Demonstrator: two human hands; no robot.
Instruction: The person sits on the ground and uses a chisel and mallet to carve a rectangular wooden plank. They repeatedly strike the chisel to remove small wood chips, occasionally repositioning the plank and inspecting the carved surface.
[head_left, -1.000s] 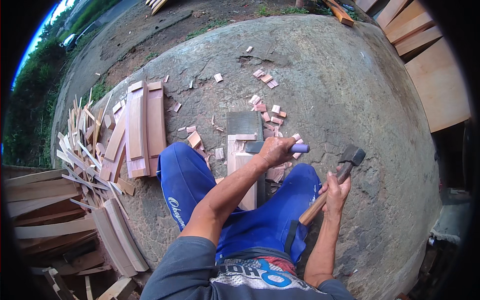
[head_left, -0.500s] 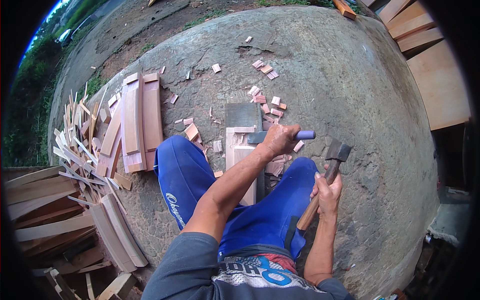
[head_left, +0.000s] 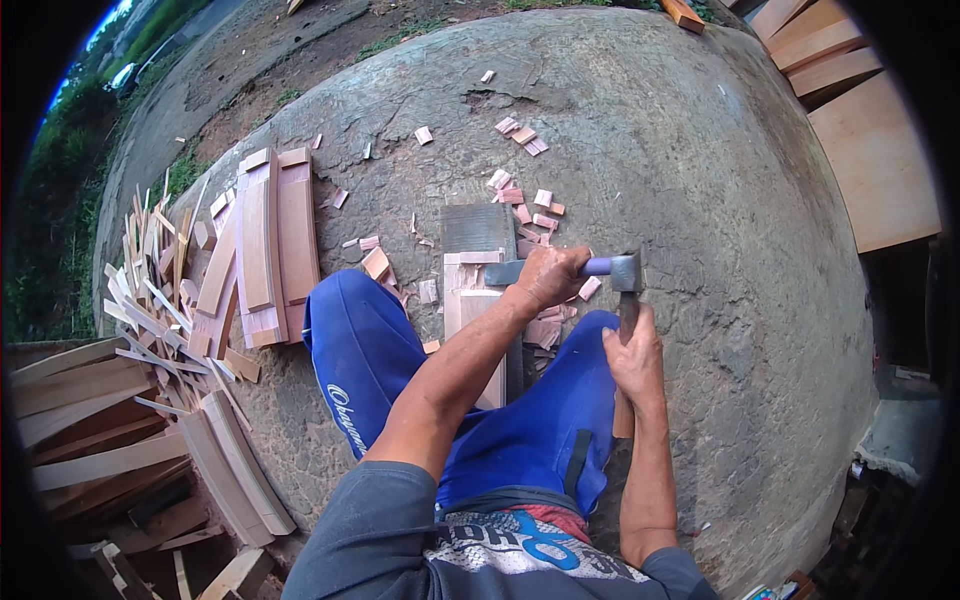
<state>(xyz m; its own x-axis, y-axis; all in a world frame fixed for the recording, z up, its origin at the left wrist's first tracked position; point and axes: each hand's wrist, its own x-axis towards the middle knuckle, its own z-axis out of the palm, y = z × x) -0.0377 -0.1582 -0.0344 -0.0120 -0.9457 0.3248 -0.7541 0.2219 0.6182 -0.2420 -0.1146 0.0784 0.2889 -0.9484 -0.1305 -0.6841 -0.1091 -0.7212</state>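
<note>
A chisel (head_left: 505,272) with a wide steel blade and purple handle lies sideways in my left hand (head_left: 552,276), which is closed around it. Its blade edge meets a pale notched wooden board (head_left: 472,310) between my knees. My right hand (head_left: 636,352) grips the wooden handle of a hammer (head_left: 625,272). The hammer's steel head touches, or nearly touches, the end of the chisel handle. Under the notched board is a grey weathered plank (head_left: 478,228). My left forearm hides part of the board.
Several cut wood chips (head_left: 541,222) are scattered on the rough rock surface (head_left: 740,220). To the left lie notched boards (head_left: 262,235), a heap of thin offcuts (head_left: 165,270) and stacked planks (head_left: 85,400). A large wooden panel (head_left: 875,165) is at the far right.
My right hand has swung the hammer up and to the left, bringing its head to the chisel's handle end. My left hand keeps the chisel against the board.
</note>
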